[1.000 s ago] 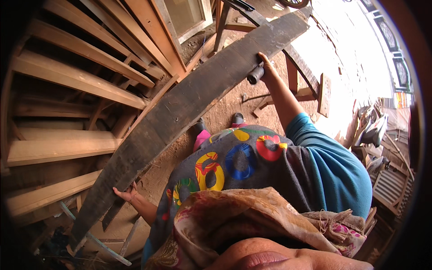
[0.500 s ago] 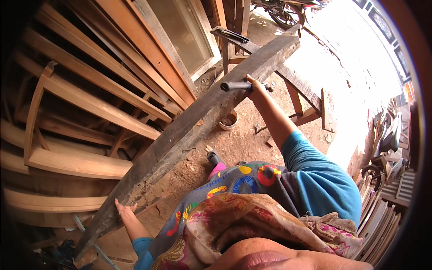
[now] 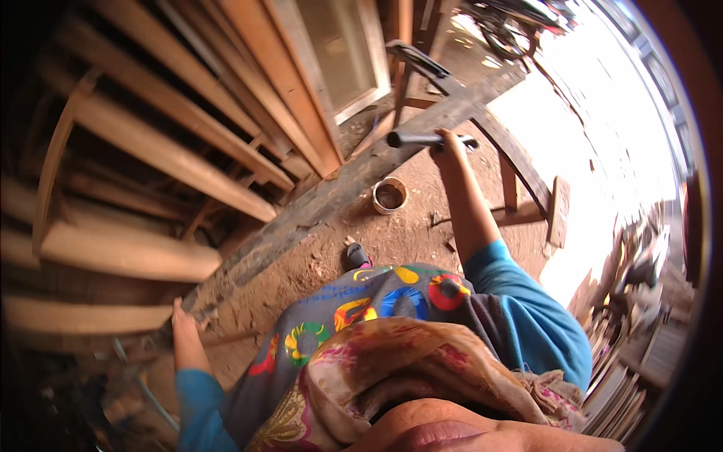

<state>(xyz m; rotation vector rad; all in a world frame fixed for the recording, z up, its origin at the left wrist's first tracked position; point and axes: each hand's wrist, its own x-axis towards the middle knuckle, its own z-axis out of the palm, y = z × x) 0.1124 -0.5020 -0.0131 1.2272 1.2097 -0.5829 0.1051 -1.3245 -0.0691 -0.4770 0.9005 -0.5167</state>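
A long dark, weathered plank (image 3: 305,218) runs diagonally from lower left to upper right across my body. My left hand (image 3: 184,318) grips its lower end, slightly blurred. My right hand (image 3: 449,151) is closed around a dark-handled tool, apparently a hammer (image 3: 413,139), and is against the plank's far part. The far end of the plank lies over a rough wooden trestle (image 3: 512,162). A bucket (image 3: 390,195) with dark contents stands on the dirt floor under it, and my shoe (image 3: 357,256) shows nearby.
Stacked timber frames (image 3: 151,143) fill the left, with a glass-paned frame (image 3: 343,53) beyond. A motorbike (image 3: 508,26) stands at the top. Piled boards (image 3: 606,395) lie at the right edge, beside a sunlit ground (image 3: 595,151).
The plank has turned from showing its broad face to a narrower side and shifted right. My left hand has moved slightly left; my right hand lower than at first. The bucket has come into view.
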